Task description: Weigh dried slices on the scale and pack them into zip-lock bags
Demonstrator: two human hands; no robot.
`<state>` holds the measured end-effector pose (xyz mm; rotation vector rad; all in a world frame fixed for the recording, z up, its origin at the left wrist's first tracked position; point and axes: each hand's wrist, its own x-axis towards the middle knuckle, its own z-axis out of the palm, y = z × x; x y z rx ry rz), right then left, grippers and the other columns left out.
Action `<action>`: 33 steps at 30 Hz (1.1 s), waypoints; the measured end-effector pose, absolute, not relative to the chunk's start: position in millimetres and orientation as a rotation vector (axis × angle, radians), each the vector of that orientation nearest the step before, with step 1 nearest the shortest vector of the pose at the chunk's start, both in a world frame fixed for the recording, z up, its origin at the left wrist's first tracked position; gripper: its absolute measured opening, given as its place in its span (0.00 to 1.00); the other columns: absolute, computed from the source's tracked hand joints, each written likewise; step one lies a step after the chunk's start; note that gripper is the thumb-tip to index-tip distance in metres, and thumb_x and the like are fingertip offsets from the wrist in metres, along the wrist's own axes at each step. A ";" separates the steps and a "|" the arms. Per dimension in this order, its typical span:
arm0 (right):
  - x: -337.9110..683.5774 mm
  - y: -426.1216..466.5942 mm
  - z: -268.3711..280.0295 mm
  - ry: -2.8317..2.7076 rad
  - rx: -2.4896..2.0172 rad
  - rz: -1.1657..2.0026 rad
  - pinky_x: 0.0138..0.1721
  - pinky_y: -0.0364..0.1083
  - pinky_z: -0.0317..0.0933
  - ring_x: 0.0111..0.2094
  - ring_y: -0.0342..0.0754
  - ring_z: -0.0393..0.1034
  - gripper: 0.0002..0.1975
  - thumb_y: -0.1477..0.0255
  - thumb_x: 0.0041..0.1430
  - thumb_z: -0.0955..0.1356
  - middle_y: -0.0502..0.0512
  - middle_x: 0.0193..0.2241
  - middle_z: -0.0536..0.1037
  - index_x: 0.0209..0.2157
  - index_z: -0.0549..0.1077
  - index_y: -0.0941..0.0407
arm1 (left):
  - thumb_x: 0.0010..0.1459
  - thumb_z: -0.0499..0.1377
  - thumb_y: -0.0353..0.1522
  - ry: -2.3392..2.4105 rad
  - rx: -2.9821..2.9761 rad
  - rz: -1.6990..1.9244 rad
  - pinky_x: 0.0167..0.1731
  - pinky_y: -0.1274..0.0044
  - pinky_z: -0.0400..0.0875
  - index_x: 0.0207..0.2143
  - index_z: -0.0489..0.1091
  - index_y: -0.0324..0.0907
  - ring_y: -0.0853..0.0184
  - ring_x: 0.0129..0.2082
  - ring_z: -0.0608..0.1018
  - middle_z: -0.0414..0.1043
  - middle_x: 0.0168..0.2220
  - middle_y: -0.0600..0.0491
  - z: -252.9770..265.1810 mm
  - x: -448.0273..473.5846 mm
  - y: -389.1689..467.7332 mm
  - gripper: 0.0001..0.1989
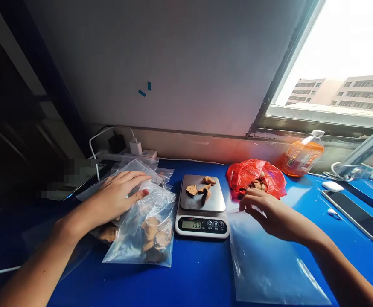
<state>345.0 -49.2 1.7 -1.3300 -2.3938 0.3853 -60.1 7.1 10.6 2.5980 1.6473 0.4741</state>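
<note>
My left hand (122, 194) lies with fingers stretched out over the top of a clear zip bag (135, 251) that holds several brown dried slices (156, 234). Between my hands stands a small kitchen scale (180, 230) with a lit display. A few dried pieces (202, 190) rest on its metal plate. To the right, my right hand (266, 209) hovers with bent fingers near the opening of a red plastic bag (253, 170), where more brown pieces (259, 183) show. Whether its fingertips pinch anything is hidden. Under that hand a flat clear bag (269, 273) lies on the blue table.
An orange drink bottle (304, 153) stands at the back right. Nearer are a phone (362, 217), an earbud (333, 214) and its white case (333, 186). A white charger (135, 146) with a cable sits by the wall. Another bag of slices (108, 233) lies beneath my left arm.
</note>
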 end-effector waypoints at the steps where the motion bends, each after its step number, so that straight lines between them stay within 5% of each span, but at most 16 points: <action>1: 348.6 -52.4 0.1 -2.376 -1.334 0.406 0.36 0.50 0.66 0.35 0.49 0.69 0.10 0.72 0.64 0.60 0.58 0.35 0.74 0.34 0.72 0.53 | 0.62 0.50 0.48 1.635 2.603 0.550 0.56 0.59 0.61 0.56 0.67 0.46 0.52 0.57 0.68 0.68 0.56 0.48 13.8 -58.8 3.8 0.26; 5: 375.0 -65.0 -9.1 -2.251 -1.444 0.508 0.33 0.49 0.68 0.32 0.49 0.68 0.08 0.69 0.64 0.61 0.56 0.33 0.74 0.34 0.70 0.51 | 0.64 0.51 0.40 1.447 2.741 0.818 0.56 0.65 0.62 0.51 0.70 0.44 0.58 0.55 0.70 0.72 0.52 0.49 29.2 -34.0 -16.4 0.17; 12: 359.9 -61.6 -12.8 -2.100 -1.441 0.830 0.35 0.48 0.69 0.34 0.49 0.71 0.08 0.66 0.62 0.63 0.56 0.34 0.75 0.34 0.73 0.52 | 0.62 0.56 0.33 0.693 2.887 0.758 0.50 0.70 0.67 0.49 0.69 0.42 0.62 0.48 0.74 0.76 0.44 0.50 39.1 52.1 -53.4 0.13; 22: 290.9 -89.7 -17.5 -1.587 -1.266 1.025 0.33 0.46 0.69 0.33 0.48 0.71 0.12 0.59 0.58 0.68 0.55 0.31 0.74 0.33 0.74 0.54 | 0.62 0.55 0.30 0.846 2.976 0.824 0.37 0.70 0.68 0.55 0.63 0.42 0.62 0.41 0.76 0.75 0.42 0.49 1.9 80.8 -61.7 0.18; 29: 271.7 -87.3 -26.6 -1.394 -1.174 1.265 0.30 0.43 0.67 0.27 0.42 0.65 0.16 0.58 0.55 0.70 0.48 0.27 0.67 0.32 0.62 0.53 | 0.60 0.52 0.26 0.886 3.040 0.820 0.29 0.72 0.62 0.34 0.69 0.41 0.65 0.31 0.73 0.72 0.30 0.52 -14.4 79.3 -64.5 0.06; 33: 269.5 -77.8 -23.3 -1.695 -1.152 1.441 0.28 0.41 0.65 0.31 0.43 0.62 0.14 0.60 0.54 0.71 0.48 0.29 0.66 0.33 0.65 0.54 | 0.60 0.52 0.26 0.898 3.037 0.776 0.28 0.72 0.62 0.31 0.67 0.41 0.65 0.28 0.70 0.71 0.29 0.52 -19.1 76.2 -62.1 0.06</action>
